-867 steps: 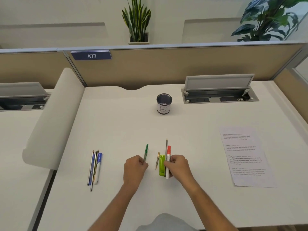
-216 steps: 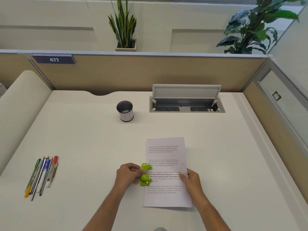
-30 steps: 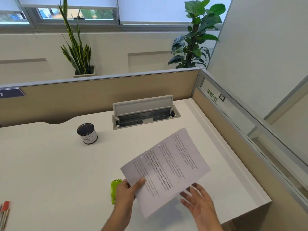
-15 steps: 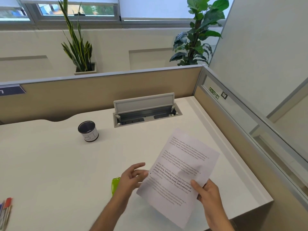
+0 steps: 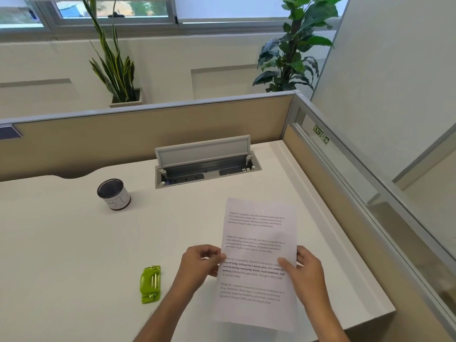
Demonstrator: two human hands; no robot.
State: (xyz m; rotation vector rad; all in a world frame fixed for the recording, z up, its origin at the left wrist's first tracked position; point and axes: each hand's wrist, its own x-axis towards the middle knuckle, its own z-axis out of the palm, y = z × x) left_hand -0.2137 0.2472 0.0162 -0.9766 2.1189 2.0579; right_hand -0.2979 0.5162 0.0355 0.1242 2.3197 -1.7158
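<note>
A printed sheet of paper (image 5: pixel 259 233) is held upright above the white desk (image 5: pixel 61 243), text facing me. My left hand (image 5: pixel 197 266) pinches its left edge at about mid-height. My right hand (image 5: pixel 304 270) grips the right edge, thumb lying across the front of the page. A green hole punch (image 5: pixel 150 283) lies flat on the desk to the left of my left hand, apart from it.
A dark pen cup (image 5: pixel 114 194) stands at the back left. An open cable tray (image 5: pixel 207 166) with a raised lid is set into the desk's rear. Beige partitions (image 5: pixel 148 137) close the back and right; the desk's right edge lies near the paper.
The sheet has turned from tilted to upright and squared toward me. My left hand, off the paper half a second ago, now pinches its left edge.
</note>
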